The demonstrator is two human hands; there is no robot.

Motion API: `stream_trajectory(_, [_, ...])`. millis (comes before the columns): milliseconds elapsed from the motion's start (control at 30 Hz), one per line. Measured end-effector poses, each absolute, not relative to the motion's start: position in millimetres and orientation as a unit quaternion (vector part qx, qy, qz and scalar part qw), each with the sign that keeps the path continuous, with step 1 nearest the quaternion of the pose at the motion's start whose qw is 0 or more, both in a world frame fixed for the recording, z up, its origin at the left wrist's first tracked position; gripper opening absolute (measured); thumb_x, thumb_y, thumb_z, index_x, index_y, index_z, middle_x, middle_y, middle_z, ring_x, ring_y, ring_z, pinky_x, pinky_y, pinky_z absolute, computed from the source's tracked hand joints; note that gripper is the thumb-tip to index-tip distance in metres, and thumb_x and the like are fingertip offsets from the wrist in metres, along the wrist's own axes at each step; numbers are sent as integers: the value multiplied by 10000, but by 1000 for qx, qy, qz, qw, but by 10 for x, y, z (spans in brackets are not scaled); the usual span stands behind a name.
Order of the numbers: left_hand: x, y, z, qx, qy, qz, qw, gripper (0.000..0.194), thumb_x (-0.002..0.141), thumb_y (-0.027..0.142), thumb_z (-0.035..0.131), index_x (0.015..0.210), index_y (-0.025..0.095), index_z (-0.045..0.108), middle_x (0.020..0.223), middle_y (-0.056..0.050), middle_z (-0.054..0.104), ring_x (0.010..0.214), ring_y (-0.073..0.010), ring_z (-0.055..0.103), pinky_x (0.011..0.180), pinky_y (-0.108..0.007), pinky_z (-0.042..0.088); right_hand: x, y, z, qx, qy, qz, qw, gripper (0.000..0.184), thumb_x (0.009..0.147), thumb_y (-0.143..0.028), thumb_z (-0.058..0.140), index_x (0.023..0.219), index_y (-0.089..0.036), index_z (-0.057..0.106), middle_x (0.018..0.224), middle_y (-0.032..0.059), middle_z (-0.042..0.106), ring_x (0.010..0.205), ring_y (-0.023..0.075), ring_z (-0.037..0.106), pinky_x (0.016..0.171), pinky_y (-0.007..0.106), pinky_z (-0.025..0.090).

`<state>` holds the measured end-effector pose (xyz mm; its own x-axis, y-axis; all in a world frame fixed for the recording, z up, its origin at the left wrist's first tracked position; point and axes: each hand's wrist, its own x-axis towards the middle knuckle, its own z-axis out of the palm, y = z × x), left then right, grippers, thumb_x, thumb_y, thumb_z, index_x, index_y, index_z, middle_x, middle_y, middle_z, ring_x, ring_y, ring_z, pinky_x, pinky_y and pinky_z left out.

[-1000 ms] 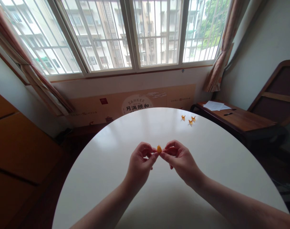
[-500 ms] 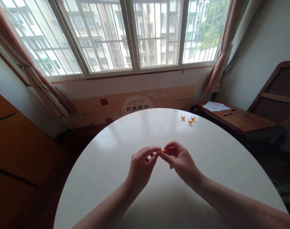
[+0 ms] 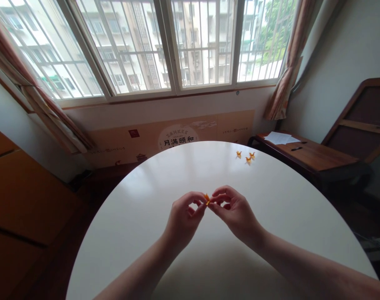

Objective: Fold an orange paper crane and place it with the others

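Observation:
Between my fingertips, above the middle of the table, is a small orange paper crane [image 3: 207, 198], partly covered by the fingers. My left hand [image 3: 184, 216] pinches its left side with thumb and forefinger. From the other side, the thumb and fingertips of my right hand [image 3: 236, 210] close on its right edge. Which folds each fingertip presses is too small to make out. Toward the far right edge of the white table [image 3: 140, 246] stand three finished orange paper cranes [image 3: 248, 161] in a loose group.
The round white table fills the space before me. Behind it, a printed cardboard panel [image 3: 205, 127] leans under the barred window [image 3: 140, 46]. At the right are a low wooden table [image 3: 321, 156] with white papers [image 3: 279, 138] and a wooden chair back [image 3: 361, 121]. An orange-brown cabinet [image 3: 18, 196] stands left.
The held paper crane has been turned in my fingertips, and more of its pointed upper part shows. My right fingers have shifted slightly. The whole view has drifted a little.

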<state>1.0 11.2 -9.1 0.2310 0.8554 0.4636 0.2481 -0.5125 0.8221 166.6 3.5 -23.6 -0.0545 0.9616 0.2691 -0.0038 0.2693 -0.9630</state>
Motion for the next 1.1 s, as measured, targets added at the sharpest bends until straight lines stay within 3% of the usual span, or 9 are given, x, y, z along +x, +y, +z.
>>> stream_trajectory(433, [-65,124,2,773,323,473,274,140,894,155,633,816,191,744,906,-72,725,736,-134,675,562,-188,500,1712,90,-217,-380,-500,582,516,367,751,-358,790,998,-182,584,823,57,721,643,134,586,465,200,408])
stream_trajectory(733, [-122,179,10,793,317,452,258,145,912,149,610,855,192,736,904,-65,731,705,-124,667,576,-196,500,1736,102,-156,-368,-455,649,486,400,700,-350,835,965,-166,599,808,52,702,680,127,572,477,188,418])
stream_trajectory(900, [-129,186,23,803,319,442,241,143,914,152,608,839,184,725,885,-62,733,736,-130,674,630,-207,506,1753,106,-123,-377,-465,647,472,375,748,-413,789,977,-164,626,870,63,683,747,144,571,496,201,448])
stream_trajectory(1100, [-126,188,1,802,334,432,240,154,902,163,625,784,186,721,856,-48,732,724,-126,660,643,-211,492,1744,121,-139,-381,-476,642,466,423,706,-409,817,974,-155,611,807,57,685,729,144,567,496,197,441])
